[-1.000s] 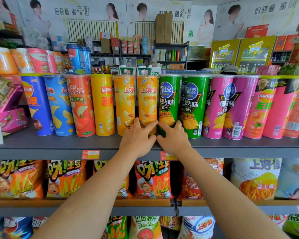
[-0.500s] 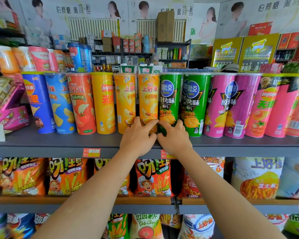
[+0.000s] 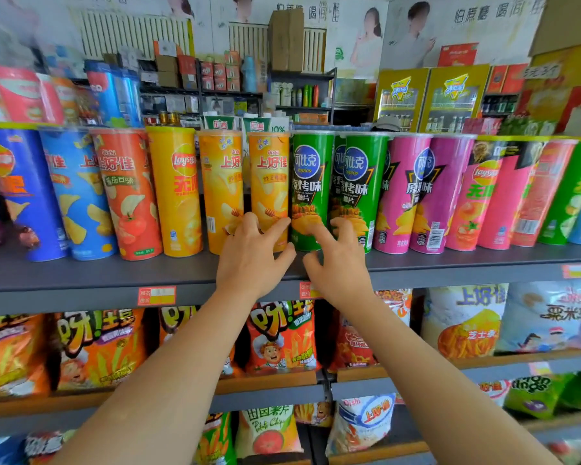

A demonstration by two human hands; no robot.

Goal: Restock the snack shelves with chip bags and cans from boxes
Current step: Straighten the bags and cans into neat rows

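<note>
Hands meet at the foot of the upright green can [image 3: 311,193] on the shelf [image 3: 114,273]: left hand [image 3: 252,260] and right hand [image 3: 341,263] touch it with spread fingers, gripping nothing.

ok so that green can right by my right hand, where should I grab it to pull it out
Grip the green can around its lower body from the front, thumb on one side and fingers on the other. It stands upright, packed between the yellow can and another green one, so only its front face is free. Your right hand is already there.
</note>
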